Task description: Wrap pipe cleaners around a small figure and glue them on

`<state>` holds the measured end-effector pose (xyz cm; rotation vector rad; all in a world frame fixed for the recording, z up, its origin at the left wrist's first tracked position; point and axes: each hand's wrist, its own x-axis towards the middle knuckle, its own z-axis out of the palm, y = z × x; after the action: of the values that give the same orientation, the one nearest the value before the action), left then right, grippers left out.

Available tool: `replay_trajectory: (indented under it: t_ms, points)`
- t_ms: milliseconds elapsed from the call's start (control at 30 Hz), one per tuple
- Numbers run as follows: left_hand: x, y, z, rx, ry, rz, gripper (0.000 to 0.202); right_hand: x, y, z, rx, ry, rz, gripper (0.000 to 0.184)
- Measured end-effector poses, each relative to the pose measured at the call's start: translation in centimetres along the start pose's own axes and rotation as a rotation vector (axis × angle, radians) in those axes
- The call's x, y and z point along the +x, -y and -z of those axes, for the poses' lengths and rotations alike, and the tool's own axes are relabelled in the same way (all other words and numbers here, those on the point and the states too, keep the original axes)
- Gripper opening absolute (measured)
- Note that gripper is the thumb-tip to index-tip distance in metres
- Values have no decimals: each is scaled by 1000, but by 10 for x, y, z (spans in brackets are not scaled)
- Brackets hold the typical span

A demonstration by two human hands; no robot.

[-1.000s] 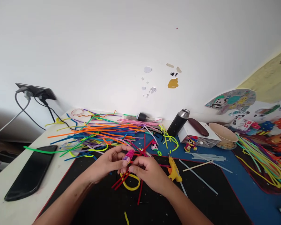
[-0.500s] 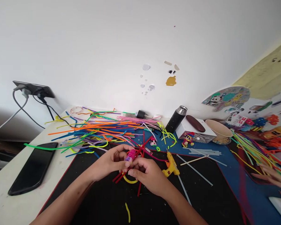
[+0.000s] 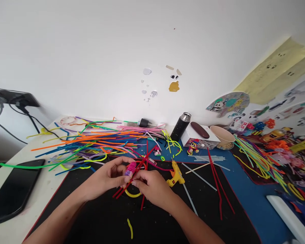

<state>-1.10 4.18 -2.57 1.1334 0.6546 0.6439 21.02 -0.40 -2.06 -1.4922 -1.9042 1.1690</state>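
Observation:
My left hand (image 3: pixel 105 178) pinches a small pink and purple coiled pipe-cleaner piece (image 3: pixel 131 167) between thumb and fingers. Close against its lower right side, my right hand (image 3: pixel 154 185) has thumb and forefinger pressed together; what lies between those fingertips is hidden. Beneath both hands, red pipe cleaners (image 3: pixel 142 201) cross each other on the black mat (image 3: pixel 96 217), along with a curved yellow one (image 3: pixel 132 195). Right of my right hand lies a yellow glue gun (image 3: pixel 176 175).
Many coloured pipe cleaners (image 3: pixel 91 140) spread along the wall. A black flask (image 3: pixel 180 127), a white box (image 3: pixel 210 135) and a small figure (image 3: pixel 192 147) stand behind. Glue sticks (image 3: pixel 199 177) and long red pipe cleaners (image 3: pixel 216 176) lie rightward. A dark phone-like slab (image 3: pixel 17 191) is at left.
The view has turned rightward. Another person's hand at the right has left the picture, and long red pipe cleaners now lie on the mat's right side. My hands keep nearly the same hold.

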Motion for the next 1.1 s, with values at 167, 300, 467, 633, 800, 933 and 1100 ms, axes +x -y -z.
replay_trajectory:
  t_ms: [167,300,467,633,800,933,1100]
  points:
    - [-4,2,6,41,-163,-61,49,2,-1,0,156,6,-52,14]
    - [-1,8,3,20,-269,-85,45,1,-4,1,391,18,-92,16]
    - [4,15,-7,-143,-147,-73,42,0,-13,-3,429,-21,-59,19]
    - [4,19,-9,-214,-128,-57,45,-2,-20,-7,480,21,-68,20]
    - [3,20,-7,-263,-112,-52,45,-1,-19,-9,499,51,-87,22]
    - [2,21,-8,-272,-117,-55,44,0,-17,-10,444,36,-107,21]
    - [-1,23,-14,-257,-195,-90,43,1,-16,-15,271,-99,-12,15]
